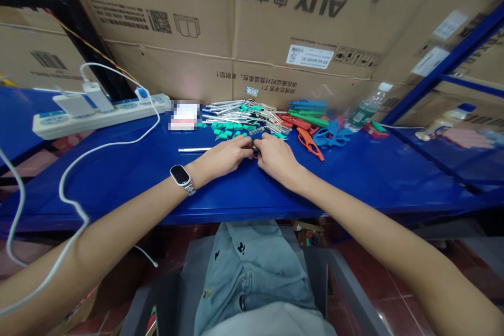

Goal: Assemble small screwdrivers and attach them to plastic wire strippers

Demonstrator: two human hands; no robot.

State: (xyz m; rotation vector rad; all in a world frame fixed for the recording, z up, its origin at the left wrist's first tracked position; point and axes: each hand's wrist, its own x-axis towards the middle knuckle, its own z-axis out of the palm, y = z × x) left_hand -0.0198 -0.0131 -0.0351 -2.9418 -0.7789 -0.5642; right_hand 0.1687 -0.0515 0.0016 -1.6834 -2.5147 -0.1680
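Note:
My left hand (232, 155) and my right hand (273, 153) meet just above the blue table (354, 184), fingertips close together. Both are closed, with the fingers bent inward. A small bit of red shows between them, but its kind is hidden by the fingers. A thin silver metal rod (195, 150) lies to the left of my left hand; its right end disappears behind that hand. Just beyond my fingers is a pile of silver metal rods (230, 110) with small teal-green plastic pieces (228, 128). Orange plastic handles (311, 143) lie to the right of my right hand.
Blue plastic pieces (334, 134) and green ones (309, 117) lie at the back right, near a clear bottle (366, 110). A white power strip (129, 107) with plugs and a loose cable (73, 168) occupies the left. Large cardboard (255, 26) stands behind the table.

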